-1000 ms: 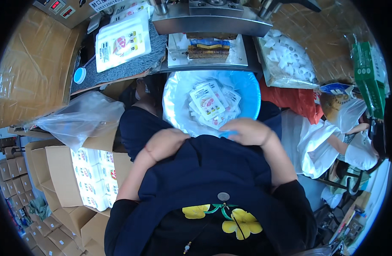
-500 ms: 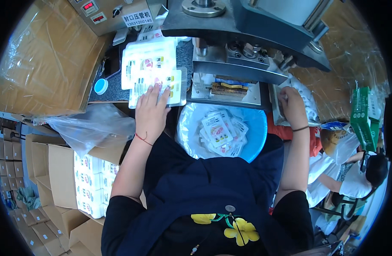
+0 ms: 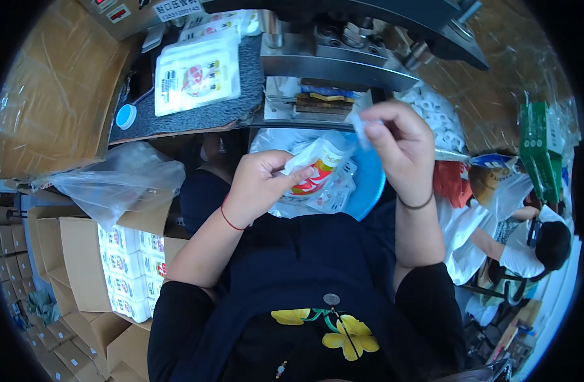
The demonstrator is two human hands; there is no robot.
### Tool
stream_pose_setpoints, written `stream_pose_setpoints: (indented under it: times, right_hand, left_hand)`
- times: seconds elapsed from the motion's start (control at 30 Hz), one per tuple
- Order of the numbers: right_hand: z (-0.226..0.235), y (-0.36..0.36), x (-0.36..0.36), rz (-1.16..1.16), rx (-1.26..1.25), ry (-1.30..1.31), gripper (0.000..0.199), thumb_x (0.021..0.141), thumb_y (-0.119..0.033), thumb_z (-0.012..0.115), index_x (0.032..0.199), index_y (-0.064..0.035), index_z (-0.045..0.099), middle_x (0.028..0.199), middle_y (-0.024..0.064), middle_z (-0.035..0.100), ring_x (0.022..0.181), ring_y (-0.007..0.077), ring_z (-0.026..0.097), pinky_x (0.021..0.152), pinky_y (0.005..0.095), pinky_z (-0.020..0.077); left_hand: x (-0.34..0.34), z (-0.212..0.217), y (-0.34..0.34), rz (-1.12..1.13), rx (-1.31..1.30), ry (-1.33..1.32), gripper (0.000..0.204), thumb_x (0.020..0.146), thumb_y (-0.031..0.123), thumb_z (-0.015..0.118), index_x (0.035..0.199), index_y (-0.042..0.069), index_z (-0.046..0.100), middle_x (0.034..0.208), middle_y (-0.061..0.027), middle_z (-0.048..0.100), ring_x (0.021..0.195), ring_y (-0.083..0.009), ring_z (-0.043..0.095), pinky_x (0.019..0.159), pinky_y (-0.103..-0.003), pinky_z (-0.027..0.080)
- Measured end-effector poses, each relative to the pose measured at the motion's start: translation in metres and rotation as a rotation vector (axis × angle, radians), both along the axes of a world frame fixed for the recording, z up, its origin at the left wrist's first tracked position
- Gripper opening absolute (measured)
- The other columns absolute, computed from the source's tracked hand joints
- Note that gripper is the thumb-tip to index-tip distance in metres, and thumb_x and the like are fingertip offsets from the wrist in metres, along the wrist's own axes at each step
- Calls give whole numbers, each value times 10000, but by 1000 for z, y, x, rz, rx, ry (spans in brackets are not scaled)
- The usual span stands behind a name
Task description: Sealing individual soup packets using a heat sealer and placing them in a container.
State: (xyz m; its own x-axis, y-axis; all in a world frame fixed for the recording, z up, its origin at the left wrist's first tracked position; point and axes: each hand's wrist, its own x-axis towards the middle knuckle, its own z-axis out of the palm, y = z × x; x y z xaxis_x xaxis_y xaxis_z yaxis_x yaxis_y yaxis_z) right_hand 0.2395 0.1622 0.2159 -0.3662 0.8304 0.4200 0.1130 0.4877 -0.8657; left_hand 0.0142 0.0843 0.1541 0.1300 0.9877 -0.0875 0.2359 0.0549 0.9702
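Pouch (image 3: 314, 169), white with red print, gripped in left hand (image 3: 257, 184) over blue basin (image 3: 368, 191). Right hand (image 3: 400, 143) fingers pinched on small white cap (image 3: 359, 127) just right of pouch top. Risk: loose pinch, cap dropped into basin among other pouches.

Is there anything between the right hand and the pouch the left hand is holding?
Nothing visible. The left hand grips the white pouch over the blue basin. The right hand, pinching a small white piece, is just above and to the right of the pouch, with only open air between.
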Motion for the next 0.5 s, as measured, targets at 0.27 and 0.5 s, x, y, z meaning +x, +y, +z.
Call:
stream_pose_setpoints:
  times: [0.27, 0.5]
  right_hand:
    - [7, 20, 21, 280, 250, -528, 209, 976, -200, 585, 952, -7, 662, 811, 94, 600, 763, 234, 592, 692, 329, 468]
    - [-10, 58, 83, -466, 276, -991, 246, 917, -167, 617, 1126, -41, 651, 1043, 193, 669, 918, 371, 647, 795, 435, 515]
  left_hand:
    - [34, 1, -14, -167, -349, -573, 337, 992, 272, 626, 1118, -36, 672, 1021, -73, 715, 905, -97, 653, 825, -261, 533]
    - [33, -25, -4, -170, -514, -776, 329, 878, -6, 672, 1202, -35, 620, 1125, -128, 699, 979, -172, 685, 899, -333, 540]
